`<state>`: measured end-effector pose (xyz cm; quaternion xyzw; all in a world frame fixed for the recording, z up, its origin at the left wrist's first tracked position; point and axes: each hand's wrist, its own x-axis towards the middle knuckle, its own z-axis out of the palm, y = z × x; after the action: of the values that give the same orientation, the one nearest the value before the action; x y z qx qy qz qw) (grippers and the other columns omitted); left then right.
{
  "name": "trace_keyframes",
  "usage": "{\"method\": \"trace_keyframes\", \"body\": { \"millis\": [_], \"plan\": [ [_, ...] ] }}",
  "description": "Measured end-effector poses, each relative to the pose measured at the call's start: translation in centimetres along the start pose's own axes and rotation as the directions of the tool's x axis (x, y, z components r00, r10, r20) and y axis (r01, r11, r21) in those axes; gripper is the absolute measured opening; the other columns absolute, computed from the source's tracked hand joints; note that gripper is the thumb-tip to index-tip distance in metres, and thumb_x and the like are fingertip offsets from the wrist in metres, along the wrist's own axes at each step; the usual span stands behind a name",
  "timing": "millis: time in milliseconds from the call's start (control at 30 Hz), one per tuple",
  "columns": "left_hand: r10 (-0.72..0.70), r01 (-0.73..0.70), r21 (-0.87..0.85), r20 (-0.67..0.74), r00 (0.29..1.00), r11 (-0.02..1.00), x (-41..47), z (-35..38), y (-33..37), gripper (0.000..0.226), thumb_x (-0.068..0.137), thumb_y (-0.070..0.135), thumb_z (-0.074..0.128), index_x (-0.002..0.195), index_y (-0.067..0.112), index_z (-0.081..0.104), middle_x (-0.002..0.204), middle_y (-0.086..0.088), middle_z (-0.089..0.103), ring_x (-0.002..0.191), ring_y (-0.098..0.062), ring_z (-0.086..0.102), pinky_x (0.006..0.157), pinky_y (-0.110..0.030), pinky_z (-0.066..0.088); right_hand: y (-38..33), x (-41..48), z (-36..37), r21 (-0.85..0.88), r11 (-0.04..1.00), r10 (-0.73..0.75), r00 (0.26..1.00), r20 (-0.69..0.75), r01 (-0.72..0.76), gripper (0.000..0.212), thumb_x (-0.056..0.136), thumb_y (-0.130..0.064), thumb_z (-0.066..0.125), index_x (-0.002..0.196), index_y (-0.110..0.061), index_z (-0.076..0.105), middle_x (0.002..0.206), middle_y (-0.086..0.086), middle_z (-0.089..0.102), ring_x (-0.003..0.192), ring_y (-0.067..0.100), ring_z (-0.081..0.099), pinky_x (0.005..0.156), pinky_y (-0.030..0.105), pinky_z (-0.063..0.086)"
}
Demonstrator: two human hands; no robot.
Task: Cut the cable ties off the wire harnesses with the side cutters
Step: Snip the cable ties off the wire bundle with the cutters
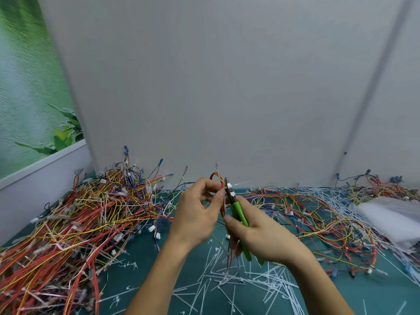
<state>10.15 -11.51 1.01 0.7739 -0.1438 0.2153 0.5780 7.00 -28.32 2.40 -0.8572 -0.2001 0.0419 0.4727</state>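
Observation:
My left hand (197, 214) pinches a small wire harness (217, 178) of red, orange and yellow wires, holding it up above the green mat. My right hand (254, 235) grips the green-handled side cutters (239, 212). Their dark jaws point up and sit at a white cable tie (229, 186) on the harness, right beside my left fingertips. The rest of the harness hangs down between my two hands, partly hidden by them.
A big heap of tied harnesses (75, 219) covers the left of the green mat (145, 264). Loose wires (318, 214) spread on the right, beside a clear plastic bag (391, 217). Cut white ties (245, 280) litter the front. A grey wall (227, 87) stands behind.

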Motion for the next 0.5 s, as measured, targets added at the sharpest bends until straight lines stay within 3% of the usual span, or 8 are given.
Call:
{"method": "trace_keyframes", "body": {
  "millis": [100,200,333,433,500],
  "plan": [
    [-0.001,0.001,0.016,0.006,1.000,1.000,0.00,-0.12,0.02,0.003,0.096,0.026,0.070,0.095,0.029,0.068,0.091,0.017,0.072,0.086,-0.007,0.070,0.078,-0.036,0.060,0.37,0.20,0.13,-0.033,0.999,0.001,1.000,-0.005,-0.001,0.011,0.109,-0.029,0.047,0.120,-0.030,0.048,0.082,0.002,0.064,0.060,0.009,0.066,0.058,0.029,0.055],
    [0.010,-0.010,0.027,-0.009,1.000,1.000,0.00,-0.14,0.02,0.003,0.096,0.026,0.070,0.094,0.028,0.068,0.090,0.016,0.072,0.082,-0.007,0.070,0.076,-0.040,0.060,0.56,0.35,0.30,-0.063,0.998,-0.022,0.998,-0.058,0.018,0.009,0.109,-0.025,0.046,0.102,-0.029,0.049,0.077,0.000,0.061,0.053,0.013,0.058,0.052,0.033,0.050],
    [0.014,-0.014,0.029,-0.007,1.000,0.999,-0.03,-0.06,0.12,0.003,0.095,0.026,0.070,0.094,0.027,0.068,0.089,0.016,0.072,0.081,-0.008,0.070,0.075,-0.041,0.060,0.24,0.10,0.14,0.024,1.000,-0.009,0.999,-0.040,0.010,0.013,0.109,-0.021,0.044,0.098,-0.025,0.049,0.073,0.005,0.060,0.049,0.023,0.061,0.045,0.037,0.051],
    [0.026,-0.025,0.029,-0.016,1.000,0.999,-0.05,-0.03,0.25,0.004,0.096,0.025,0.070,0.095,0.027,0.067,0.091,0.018,0.072,0.082,-0.007,0.070,0.075,-0.037,0.058,-0.05,0.02,0.21,0.074,0.997,0.004,1.000,-0.013,-0.003,0.007,0.109,-0.025,0.047,0.107,-0.019,0.051,0.078,0.004,0.062,0.059,0.024,0.068,0.060,0.051,0.061],
    [0.032,-0.031,0.037,-0.014,0.999,0.999,-0.06,0.00,0.25,0.004,0.096,0.025,0.070,0.095,0.027,0.067,0.090,0.018,0.071,0.082,-0.006,0.070,0.074,-0.035,0.058,-0.10,0.00,0.18,0.114,0.993,0.029,0.999,0.013,-0.030,0.012,0.109,-0.025,0.048,0.118,-0.017,0.050,0.086,0.005,0.061,0.067,0.020,0.070,0.070,0.051,0.063]
  ]
}}
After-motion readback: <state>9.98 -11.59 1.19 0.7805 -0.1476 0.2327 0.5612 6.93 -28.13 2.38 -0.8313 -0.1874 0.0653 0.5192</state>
